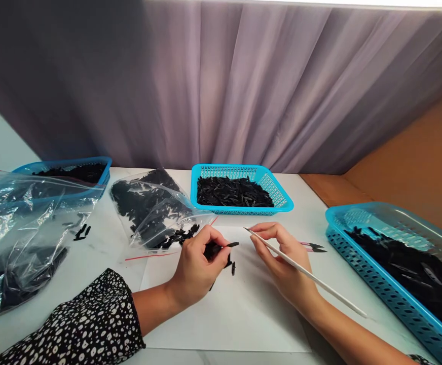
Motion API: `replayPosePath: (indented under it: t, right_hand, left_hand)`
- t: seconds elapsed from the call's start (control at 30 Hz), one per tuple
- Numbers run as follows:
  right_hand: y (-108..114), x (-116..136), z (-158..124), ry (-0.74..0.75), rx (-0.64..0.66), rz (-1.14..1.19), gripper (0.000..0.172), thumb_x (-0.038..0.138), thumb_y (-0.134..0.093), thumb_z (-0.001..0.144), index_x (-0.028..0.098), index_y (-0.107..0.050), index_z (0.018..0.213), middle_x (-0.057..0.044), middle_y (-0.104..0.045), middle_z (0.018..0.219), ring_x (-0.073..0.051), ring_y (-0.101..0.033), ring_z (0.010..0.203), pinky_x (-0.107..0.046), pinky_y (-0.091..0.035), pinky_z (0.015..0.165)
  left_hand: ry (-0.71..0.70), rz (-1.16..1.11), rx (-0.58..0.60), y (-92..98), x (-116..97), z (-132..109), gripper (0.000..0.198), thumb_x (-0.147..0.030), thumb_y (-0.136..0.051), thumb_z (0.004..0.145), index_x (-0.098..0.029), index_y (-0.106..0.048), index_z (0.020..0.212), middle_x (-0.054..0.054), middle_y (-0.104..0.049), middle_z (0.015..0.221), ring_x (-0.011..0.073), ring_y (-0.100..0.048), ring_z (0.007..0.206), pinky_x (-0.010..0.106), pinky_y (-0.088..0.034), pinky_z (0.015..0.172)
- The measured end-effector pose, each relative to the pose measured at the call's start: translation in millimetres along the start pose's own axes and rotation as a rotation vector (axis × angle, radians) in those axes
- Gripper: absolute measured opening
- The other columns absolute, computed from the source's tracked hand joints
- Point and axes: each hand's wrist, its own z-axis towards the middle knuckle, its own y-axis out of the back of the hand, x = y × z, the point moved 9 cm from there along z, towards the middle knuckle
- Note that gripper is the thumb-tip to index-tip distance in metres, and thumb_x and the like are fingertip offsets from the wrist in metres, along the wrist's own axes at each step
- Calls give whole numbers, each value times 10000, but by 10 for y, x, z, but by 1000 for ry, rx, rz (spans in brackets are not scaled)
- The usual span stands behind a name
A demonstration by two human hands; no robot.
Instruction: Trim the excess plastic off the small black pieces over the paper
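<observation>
Head view: the left hand (pixel 194 266) pinches a black strip (pixel 231 245) just above the white sheet (pixel 224 314) on the bench (pixel 103 253) — more strips sit half-hidden inside its fingers. The right hand (pixel 282 258) has its fingers closed around a white stick (pixel 312 276); black snips (pixel 316 248) peek out behind it.

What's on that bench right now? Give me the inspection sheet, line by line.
Surface: white table, white sheet under the hands.
Job's things: small black piece, thin white stick.
Clutter: three blue baskets and two plastic bags of black pieces; snips.
Grippers: left hand pinches the small black piece; right hand holds the thin white stick.
Cables: nothing seen.
Surroundings: grey curtain, brown board.
</observation>
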Motion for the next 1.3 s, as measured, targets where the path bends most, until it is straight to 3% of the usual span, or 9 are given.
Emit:
replayPosePath:
  t: [0.1,0.2,0.43,0.63,0.73,0.87,0.97,1.13,1.3]
  right_hand:
    - [19,4,-3,28,-16,-47,212,391,-585,876,227,-558,746,-33,-660,715,-190,-607,651,-241,-392,444]
    - [30,-29,-2,65,-15,-129,183,366,-589,884,230,-583,762,6,-640,637,-163,-571,561,-251,-419,489]
    - [-26,215,-63,522,30,-307,155,262,-523,922,240,-617,801,43,-487,487,-156,-475,465,-277,-406,515]
    - [16,177,-37,362,0,-367,107,307,-579,917,232,-612,847,45,-477,539,-147,-484,487,-255,-368,472]
    - [-50,264,-47,539,39,-441,137,248,-513,954,216,-589,844,45,-469,530,-156,-470,514,-269,-380,546]
    - [-244,268,-60,753,238,-644,312,87,-349,983,197,-552,774,-16,-581,669,-176,-499,619,-330,-386,735]
    - [-280,195,-30,751,319,-750,315,26,-351,955,192,-547,773,-43,-623,760,-198,-525,707,-346,-358,781]
    - [-297,72,2,693,351,-807,307,23,-396,925,201,-525,711,-16,-582,671,-193,-505,645,-346,-360,753]
    - [-239,119,-1,670,275,-611,252,26,-407,923,186,-597,882,-42,-650,749,-198,-562,694,-340,-416,711]
  left_hand:
    - [3,1,1,-2,9,3,83,-157,-616,780,-203,-548,772,-45,-600,662,96,-535,563,206,-422,542]
    - [10,4,0,-2,8,4,76,-161,-617,773,-202,-553,769,-39,-608,670,100,-542,564,210,-425,544]
    - [52,-25,30,-32,28,-8,71,-177,-618,788,-205,-554,794,-23,-626,702,121,-577,625,229,-433,596]
    - [68,-103,32,-43,38,-5,139,-162,-624,787,-214,-528,873,-13,-658,784,132,-617,730,246,-453,703]
    - [95,-111,50,-57,60,4,138,-159,-621,786,-212,-524,868,-14,-653,788,133,-617,743,249,-451,710]
    - [140,-137,66,-73,111,9,145,-163,-627,780,-207,-524,872,-8,-646,800,139,-610,755,258,-450,717]
    - [174,-168,80,-91,148,13,158,-159,-631,773,-204,-520,876,-6,-643,802,139,-605,745,261,-449,712]
    - [183,-185,80,-96,151,22,172,-154,-640,761,-206,-517,870,-7,-646,793,142,-606,743,259,-444,706]
    - [172,-170,86,-104,154,16,166,-149,-629,762,-209,-514,866,-10,-643,792,143,-609,748,264,-441,721]
